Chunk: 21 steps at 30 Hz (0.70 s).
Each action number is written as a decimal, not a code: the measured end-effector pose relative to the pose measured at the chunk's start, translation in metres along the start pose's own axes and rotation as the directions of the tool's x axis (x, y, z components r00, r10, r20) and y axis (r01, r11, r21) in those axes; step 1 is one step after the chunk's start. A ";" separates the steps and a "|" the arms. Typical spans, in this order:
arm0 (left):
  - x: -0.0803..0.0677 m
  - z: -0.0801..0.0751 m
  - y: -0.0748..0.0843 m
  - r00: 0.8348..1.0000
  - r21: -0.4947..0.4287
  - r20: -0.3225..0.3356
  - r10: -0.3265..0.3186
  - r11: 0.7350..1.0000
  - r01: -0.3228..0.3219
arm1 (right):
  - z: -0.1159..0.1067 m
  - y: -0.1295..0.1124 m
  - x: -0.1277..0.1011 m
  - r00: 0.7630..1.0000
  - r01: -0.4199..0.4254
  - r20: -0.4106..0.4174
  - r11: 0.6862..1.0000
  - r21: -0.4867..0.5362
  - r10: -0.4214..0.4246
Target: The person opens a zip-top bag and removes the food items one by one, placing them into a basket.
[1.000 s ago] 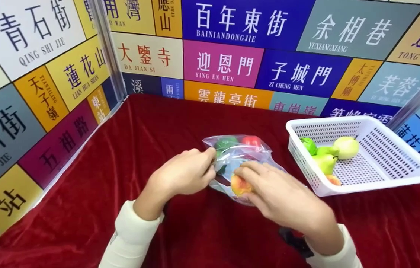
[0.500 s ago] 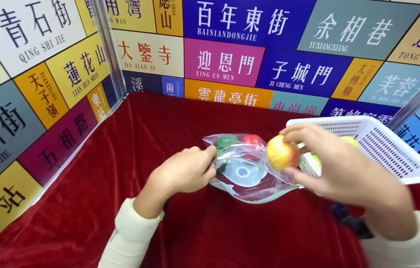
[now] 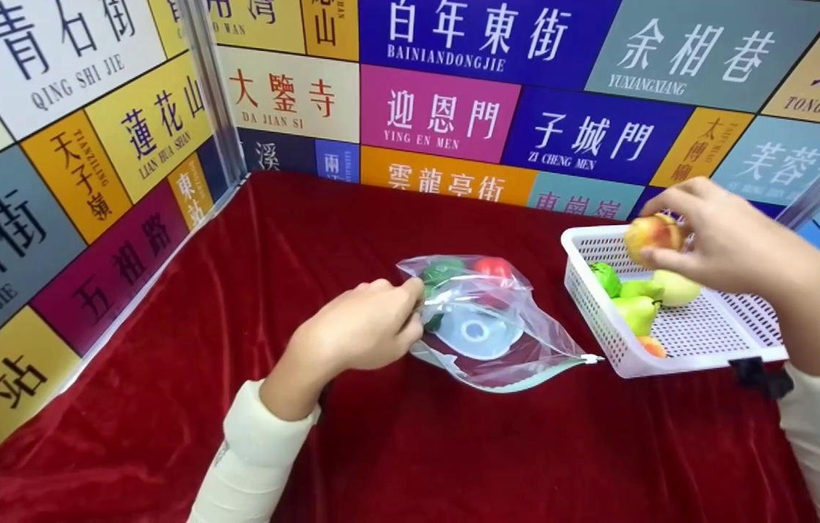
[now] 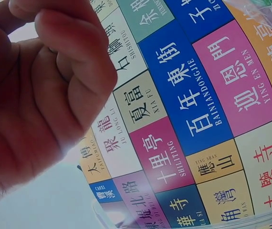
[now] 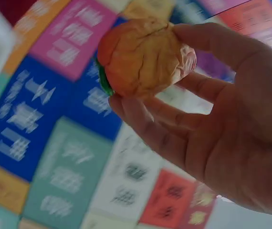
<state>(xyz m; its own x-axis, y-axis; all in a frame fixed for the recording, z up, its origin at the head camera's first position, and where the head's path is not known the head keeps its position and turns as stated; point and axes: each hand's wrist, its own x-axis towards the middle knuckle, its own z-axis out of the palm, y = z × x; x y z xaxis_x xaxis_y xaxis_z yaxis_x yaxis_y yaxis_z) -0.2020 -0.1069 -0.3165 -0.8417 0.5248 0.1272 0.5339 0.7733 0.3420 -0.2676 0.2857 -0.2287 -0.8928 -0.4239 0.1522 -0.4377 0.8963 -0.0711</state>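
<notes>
With the peach (image 3: pixel 653 236) pinched in the right hand (image 3: pixel 725 240) above the basket (image 3: pixel 700 341), lower it gently beside the pears (image 3: pixel 638 309) while the left hand (image 3: pixel 359 330) pinches the bag (image 3: pixel 497 338).

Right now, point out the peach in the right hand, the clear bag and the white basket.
peach (image 3: pixel 653 234), head view, on its yellow-red skin between the fingers.
clear bag (image 3: pixel 526 341), head view, on the flat transparent plastic near its open end.
white basket (image 3: pixel 584 290), head view, on its perforated left wall.
</notes>
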 end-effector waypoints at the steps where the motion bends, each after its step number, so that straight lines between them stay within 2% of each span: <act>1: 0.000 0.000 0.000 1.000 0.000 0.000 0.000 1.000 0.000 | 0.002 0.011 0.003 0.999 -0.035 0.023 0.999 -0.003 0.035; 5: 0.000 0.000 0.000 1.000 0.005 -0.005 0.005 1.000 -0.005 | 0.013 0.054 0.014 0.975 -0.155 0.157 0.987 -0.040 0.159; 11: 0.000 -0.001 0.000 1.000 0.010 -0.008 0.007 1.000 -0.007 | 0.039 0.103 0.018 0.915 -0.241 0.325 0.970 -0.033 0.239; 15: 0.000 -0.001 0.000 1.000 0.011 -0.003 0.007 1.000 -0.007 | 0.057 0.120 0.018 0.882 -0.261 0.396 0.964 -0.042 0.256; 21: -0.001 -0.001 -0.001 1.000 0.011 -0.009 0.014 1.000 -0.014 | 0.076 0.130 0.019 0.841 -0.276 0.460 0.957 -0.089 0.286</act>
<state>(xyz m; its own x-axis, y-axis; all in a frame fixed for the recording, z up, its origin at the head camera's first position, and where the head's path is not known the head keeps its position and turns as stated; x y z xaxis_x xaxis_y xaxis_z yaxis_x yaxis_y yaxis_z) -0.2019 -0.1080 -0.3160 -0.8349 0.5323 0.1401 0.5463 0.7701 0.3295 -0.3493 0.3845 -0.3102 -0.9247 -0.1602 -0.3453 -0.1626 0.9864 -0.0222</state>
